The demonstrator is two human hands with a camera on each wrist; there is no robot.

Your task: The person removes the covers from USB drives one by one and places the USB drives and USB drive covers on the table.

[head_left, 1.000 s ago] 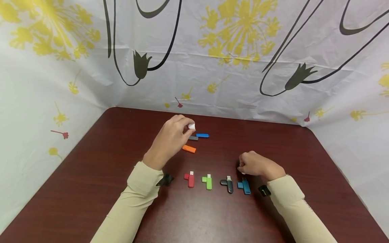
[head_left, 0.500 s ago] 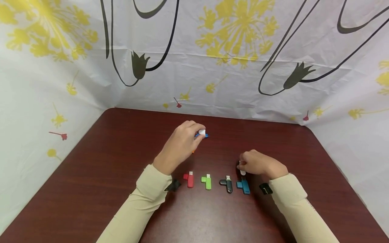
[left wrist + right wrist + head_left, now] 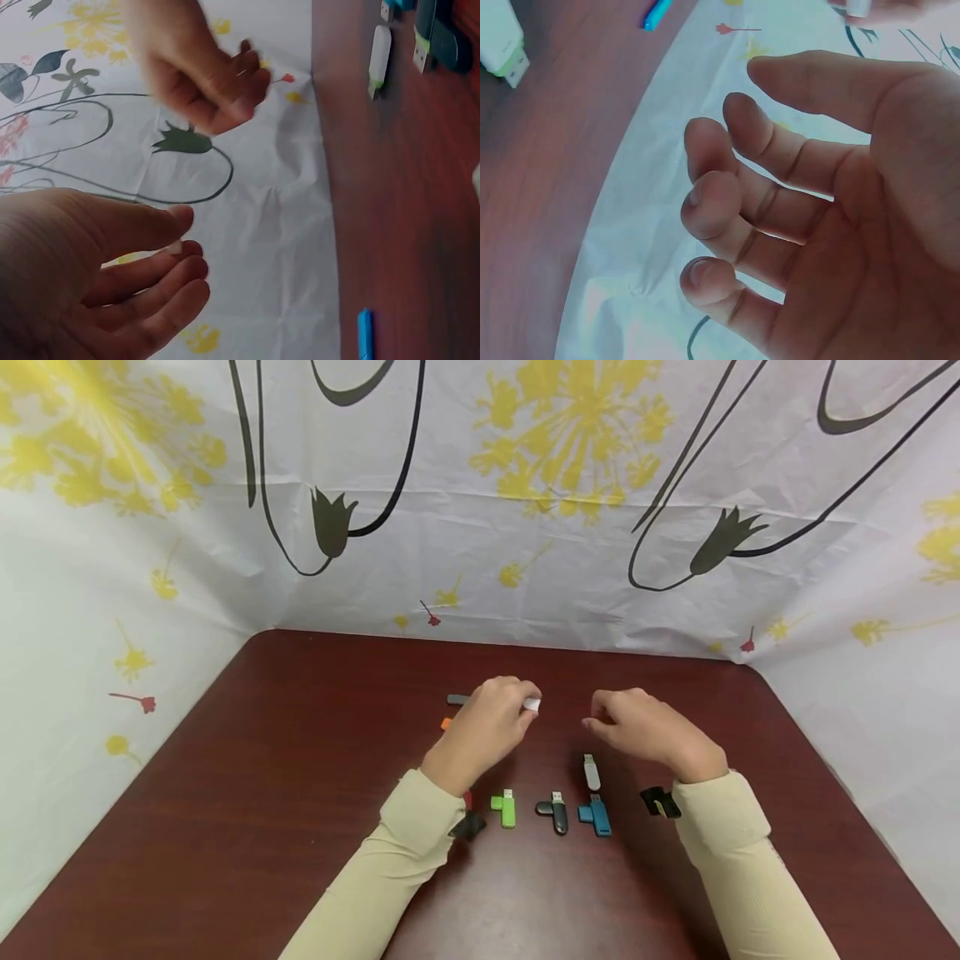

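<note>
My left hand (image 3: 486, 728) pinches a small white cap (image 3: 532, 703) between thumb and fingers above the table. Facing it, my right hand (image 3: 647, 727) is raised with its fingers loosely bent; the right wrist view shows nothing in it. Below the right hand lies a white USB flash drive (image 3: 592, 774), its metal plug pointing away from me. A row of USB drives lies nearer: a teal one (image 3: 600, 817), a black one (image 3: 559, 817), a green one (image 3: 507, 811) and a red one (image 3: 468, 799), mostly hidden by the left wrist.
Behind my left hand lie a grey stick (image 3: 457, 699) and an orange one (image 3: 446, 724), both partly covered in the head view. A blue stick (image 3: 365, 335) shows in the left wrist view. A patterned white sheet (image 3: 450, 527) hangs around the dark red table (image 3: 262, 777).
My right hand has let go of the white USB flash drive and risen away from it. My left hand has moved right and slightly nearer, carrying the white cap.
</note>
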